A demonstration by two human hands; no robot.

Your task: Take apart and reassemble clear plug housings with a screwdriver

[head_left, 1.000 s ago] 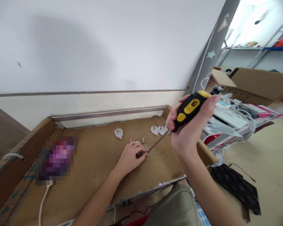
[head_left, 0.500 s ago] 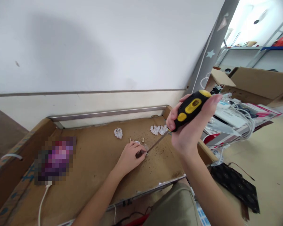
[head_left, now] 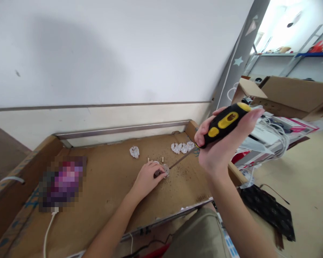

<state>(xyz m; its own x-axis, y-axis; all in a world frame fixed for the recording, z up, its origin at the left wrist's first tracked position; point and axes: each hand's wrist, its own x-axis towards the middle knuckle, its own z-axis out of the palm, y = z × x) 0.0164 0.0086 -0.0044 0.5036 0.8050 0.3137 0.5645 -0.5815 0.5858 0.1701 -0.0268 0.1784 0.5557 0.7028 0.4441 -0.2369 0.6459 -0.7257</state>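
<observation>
My right hand (head_left: 218, 152) is shut around a screwdriver with a black and yellow handle (head_left: 225, 123). The screwdriver's thin metal shaft (head_left: 183, 158) slants down to the left, and its tip ends at a clear plastic plug body (head_left: 165, 169). My left hand (head_left: 146, 175) holds that plug down on the board, with a dark piece (head_left: 156, 174) showing at its fingertips. Two small brass pins (head_left: 155, 159) stand just beyond my left fingers. Another clear plug (head_left: 134, 152) and a group of several others (head_left: 182, 147) lie farther back.
Dark specks are scattered over the brown cardboard-covered board (head_left: 104, 190), which has raised edges and a metal strip along the wall. A pixelated object (head_left: 61, 183) with a white cable (head_left: 48, 229) lies to the left. Tangled white cables (head_left: 274, 143) and cardboard boxes (head_left: 285, 95) stand right.
My right hand and the screwdriver handle have moved slightly right and turned flatter, and the shaft tip sits higher on the plug. The whole view has shifted a little.
</observation>
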